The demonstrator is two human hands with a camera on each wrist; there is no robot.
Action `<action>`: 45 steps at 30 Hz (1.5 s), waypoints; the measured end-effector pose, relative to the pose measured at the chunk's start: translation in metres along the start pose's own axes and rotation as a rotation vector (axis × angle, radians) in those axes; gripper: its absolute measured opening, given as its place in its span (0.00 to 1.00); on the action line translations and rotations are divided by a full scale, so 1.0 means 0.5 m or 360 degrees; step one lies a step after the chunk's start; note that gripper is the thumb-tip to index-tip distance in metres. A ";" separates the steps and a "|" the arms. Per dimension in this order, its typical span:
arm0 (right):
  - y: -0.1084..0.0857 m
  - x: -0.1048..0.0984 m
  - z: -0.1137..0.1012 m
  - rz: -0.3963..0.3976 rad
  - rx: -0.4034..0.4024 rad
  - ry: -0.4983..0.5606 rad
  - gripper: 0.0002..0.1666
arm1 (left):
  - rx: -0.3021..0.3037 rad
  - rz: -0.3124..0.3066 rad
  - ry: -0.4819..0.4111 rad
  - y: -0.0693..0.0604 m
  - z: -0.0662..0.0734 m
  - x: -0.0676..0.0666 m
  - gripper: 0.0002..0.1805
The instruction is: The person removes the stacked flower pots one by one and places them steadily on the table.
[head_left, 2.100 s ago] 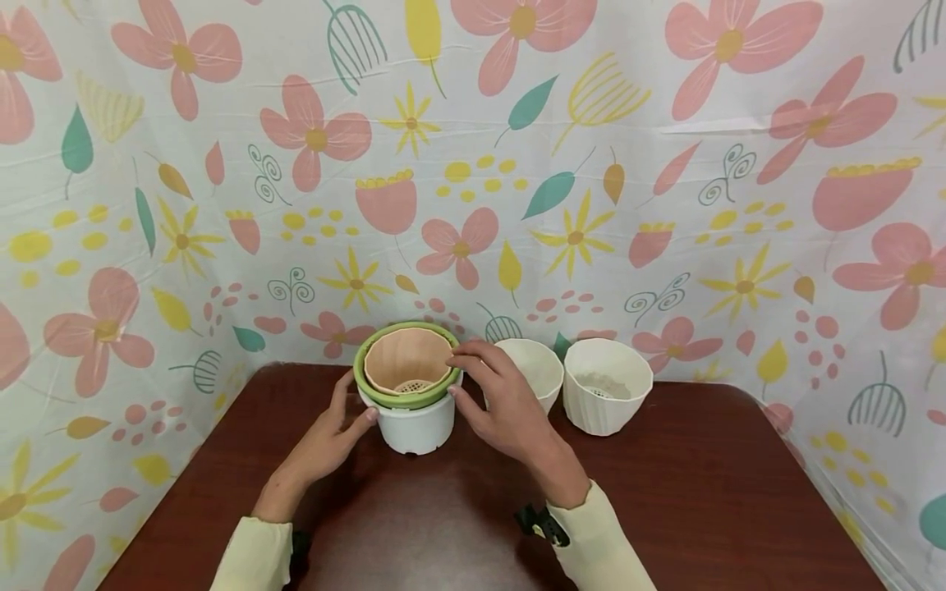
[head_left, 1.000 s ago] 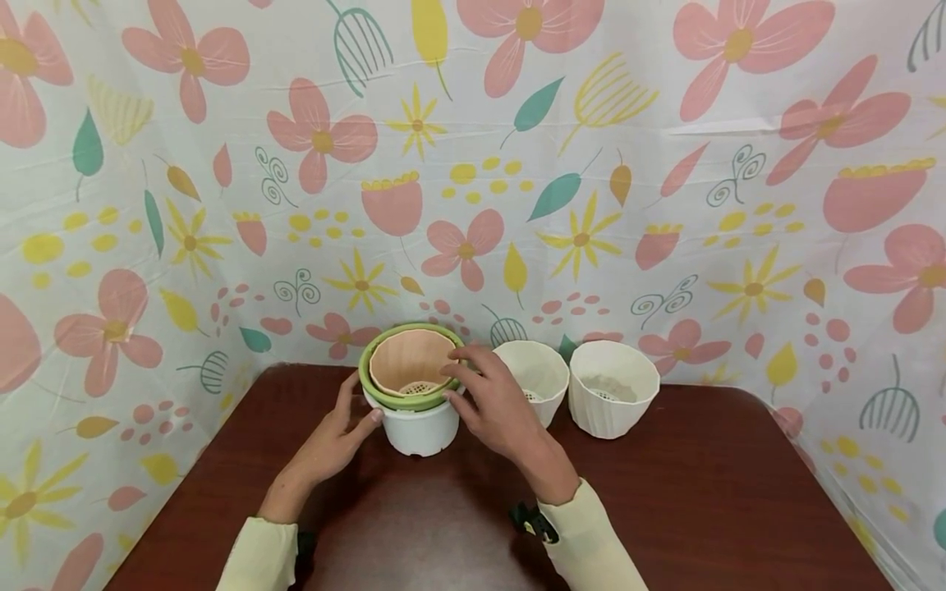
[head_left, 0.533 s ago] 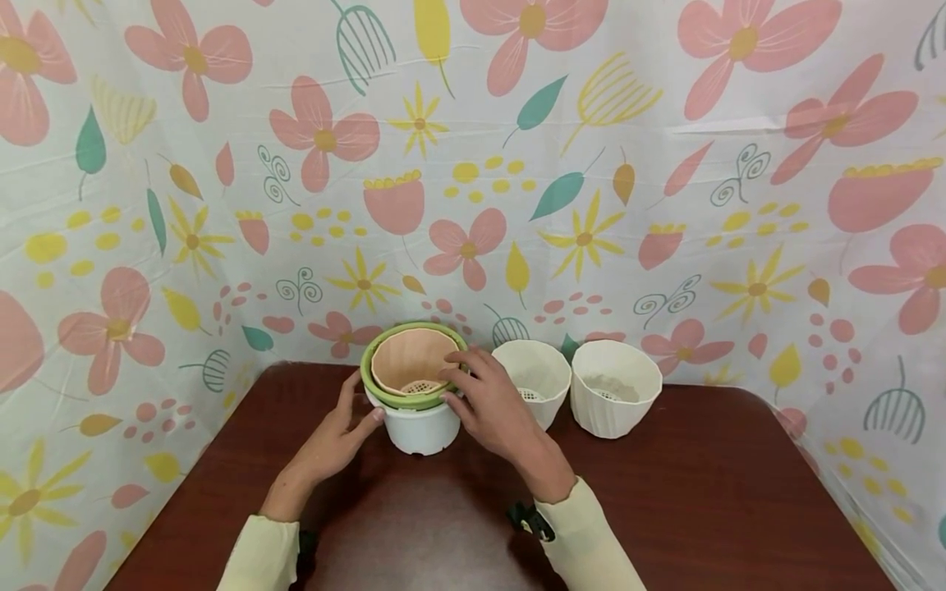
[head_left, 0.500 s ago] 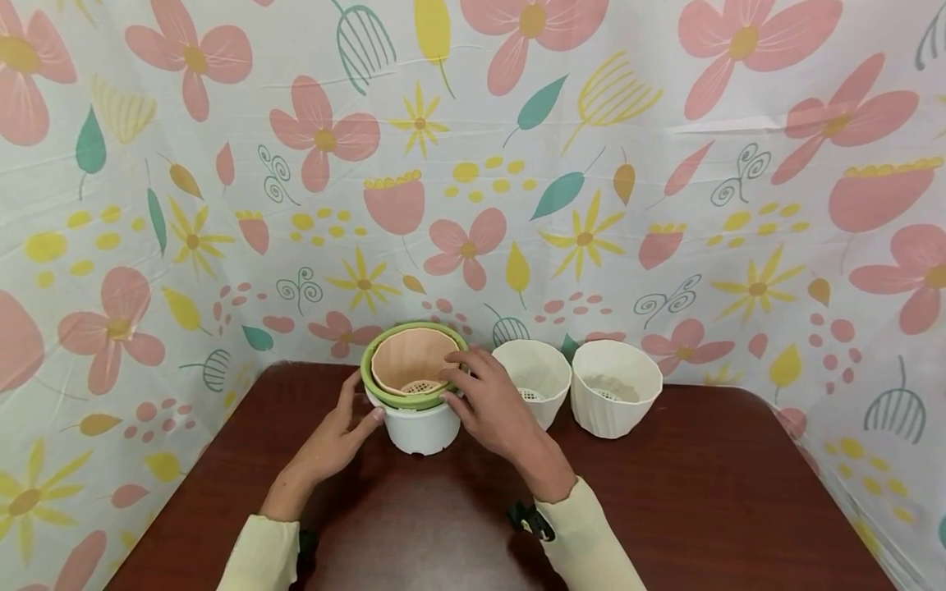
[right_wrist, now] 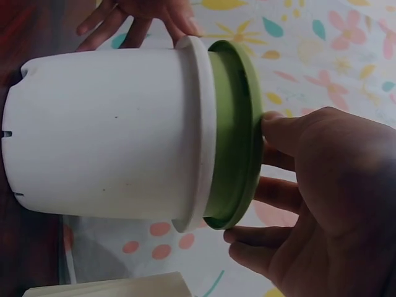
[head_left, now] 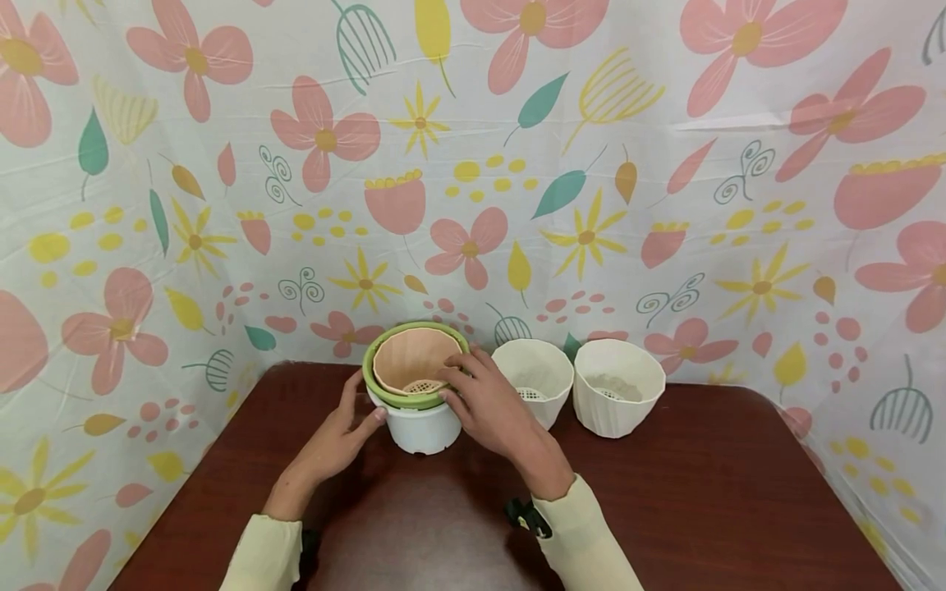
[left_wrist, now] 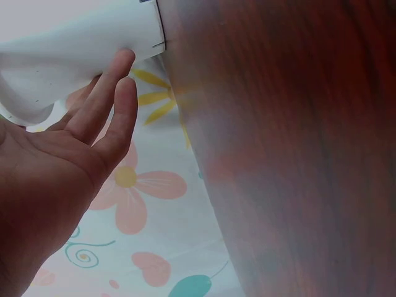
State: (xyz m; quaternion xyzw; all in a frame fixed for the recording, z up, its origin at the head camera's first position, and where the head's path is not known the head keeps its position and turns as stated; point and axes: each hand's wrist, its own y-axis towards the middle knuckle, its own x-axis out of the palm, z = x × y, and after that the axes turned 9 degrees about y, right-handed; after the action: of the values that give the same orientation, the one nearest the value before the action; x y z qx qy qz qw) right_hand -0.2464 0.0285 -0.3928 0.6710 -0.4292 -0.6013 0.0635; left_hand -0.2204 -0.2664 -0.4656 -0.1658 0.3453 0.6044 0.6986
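In the head view, a peach flower pot (head_left: 414, 355) with a perforated bottom sits inside a green flower pot (head_left: 414, 402), which rests in the top of a white flower pot (head_left: 424, 431). My left hand (head_left: 328, 439) holds the white pot's left side, thumb at the front near its rim. The left wrist view shows fingers (left_wrist: 102, 114) against the white wall. My right hand (head_left: 497, 406) grips the right edge of the green pot, fingertips reaching over to the peach pot's rim. From the right wrist, the thumb (right_wrist: 281, 130) touches the green rim; the peach pot is hidden there.
Two cream fluted pots stand to the right: one (head_left: 543, 373) partly behind my right hand, the other (head_left: 617, 394) beside it. The dark red-brown table (head_left: 709, 492) ends at a flower-print curtain (head_left: 473, 164) behind and along the sides.
My right hand has shifted slightly left relative to the stacked pots, its fingertips reaching a little farther over the rim. My left hand keeps its place. The head view has drifted slightly.
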 end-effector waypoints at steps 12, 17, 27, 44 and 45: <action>0.004 -0.002 -0.002 -0.0062 0.0022 -0.0053 0.09 | 0.0017 0.0011 -0.0013 0.003 -0.004 0.001 0.44; 0.006 0.000 -0.004 -0.0026 0.0026 -0.0037 0.08 | 0.0007 0.0010 0.0004 0.003 -0.005 0.000 0.44; 0.009 0.005 -0.005 0.0041 -0.0005 -0.0002 0.07 | -0.0001 -0.0002 0.0002 0.003 -0.005 -0.001 0.44; 0.013 0.006 -0.009 0.0205 -0.0028 0.0154 0.09 | -0.0008 -0.0011 0.0004 0.001 -0.001 -0.002 0.44; 0.013 0.006 -0.009 0.0216 -0.0026 0.0163 0.10 | -0.0010 -0.0011 0.0005 0.001 -0.001 -0.002 0.45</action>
State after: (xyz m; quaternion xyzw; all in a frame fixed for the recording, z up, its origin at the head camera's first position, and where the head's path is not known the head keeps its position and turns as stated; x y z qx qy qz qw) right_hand -0.2459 0.0207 -0.3900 0.6696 -0.4651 -0.5639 0.1314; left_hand -0.2212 -0.2671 -0.4653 -0.1701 0.3438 0.6028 0.6996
